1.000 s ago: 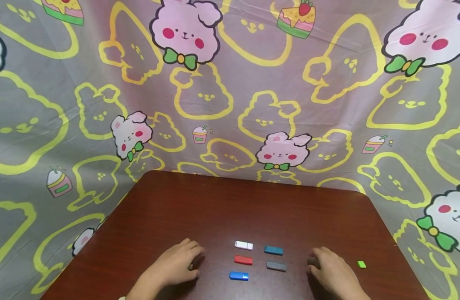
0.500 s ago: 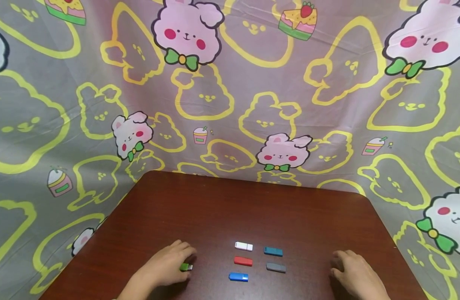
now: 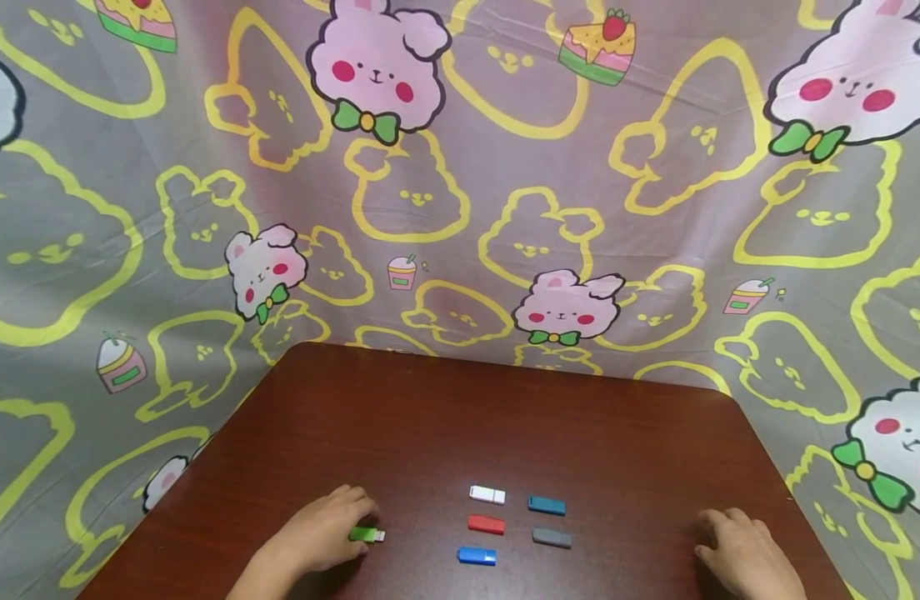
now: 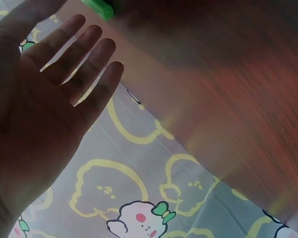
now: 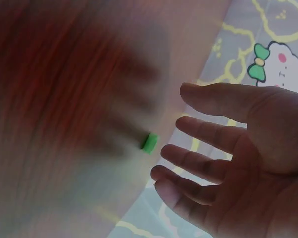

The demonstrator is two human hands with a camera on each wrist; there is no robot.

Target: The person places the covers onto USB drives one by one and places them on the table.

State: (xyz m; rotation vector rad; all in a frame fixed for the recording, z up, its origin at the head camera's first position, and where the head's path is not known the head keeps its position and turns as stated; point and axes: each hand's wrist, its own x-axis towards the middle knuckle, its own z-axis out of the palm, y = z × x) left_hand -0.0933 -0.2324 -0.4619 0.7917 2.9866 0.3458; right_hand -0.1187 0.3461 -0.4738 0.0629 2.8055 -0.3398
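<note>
My left hand (image 3: pixel 313 531) is at the left of the table, fingers loosely spread and holding nothing. Beside its fingers lies a green USB stick (image 3: pixel 367 535) with its metal plug bare and pointing right; its rear end is hidden by the hand. The left wrist view shows part of the stick (image 4: pixel 100 8) beyond the fingertips. Over at the right, my right hand (image 3: pixel 751 554) has relaxed fingers with nothing in them. A small green cap (image 5: pixel 150 143) lies on the table just past those fingertips in the right wrist view; the hand hides it in the head view.
Between the hands lie several USB sticks: white (image 3: pixel 487 495), red (image 3: pixel 486 524) and blue (image 3: pixel 477 556) in one column, teal (image 3: pixel 547 506) and grey (image 3: pixel 552 537) in another. A patterned cloth (image 3: pixel 445 208) hangs behind the brown table (image 3: pixel 490 417).
My left hand has drawn back to the left, uncovering the green USB stick. My right hand has moved right, and the green cap has become hidden behind it in the head view.
</note>
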